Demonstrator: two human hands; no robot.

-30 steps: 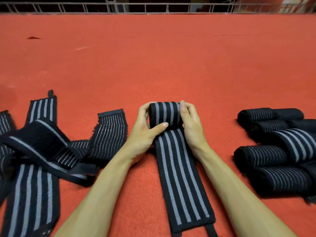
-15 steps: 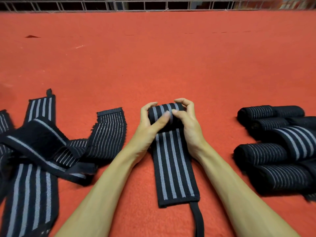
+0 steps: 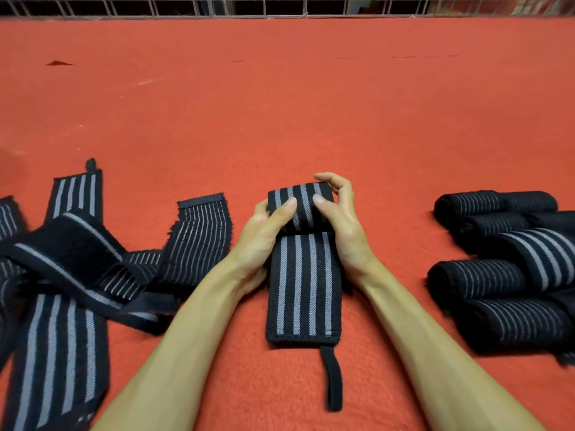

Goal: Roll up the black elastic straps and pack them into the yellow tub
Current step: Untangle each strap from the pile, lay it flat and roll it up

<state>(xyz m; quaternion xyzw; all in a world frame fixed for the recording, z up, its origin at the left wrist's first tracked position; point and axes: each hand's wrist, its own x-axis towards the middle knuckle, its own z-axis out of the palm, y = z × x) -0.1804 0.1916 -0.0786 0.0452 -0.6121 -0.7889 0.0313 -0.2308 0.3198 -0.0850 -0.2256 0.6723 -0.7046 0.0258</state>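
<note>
Head view: your left hand (image 3: 264,233) and right hand (image 3: 343,227) each kept a curled grip around the rolled end of a black strap (image 3: 303,284) on the red bench (image 3: 280,119). Within the last second its flat tail had shortened, so rolling seemed nearly finished. No yellow tub showed.

The left hand (image 3: 261,234) is hiding most of its fingers behind the strap roll (image 3: 300,209), so only its thumb is showing well. Both arms (image 3: 174,353) are running off the bottom edge. The loose straps (image 3: 62,275) are running off the left and bottom edges, and some are lying under others. The rolled straps (image 3: 504,275) are getting cut off at the right edge and looking blurry there. The railing (image 3: 280,6) is getting cut off at the top.
</note>
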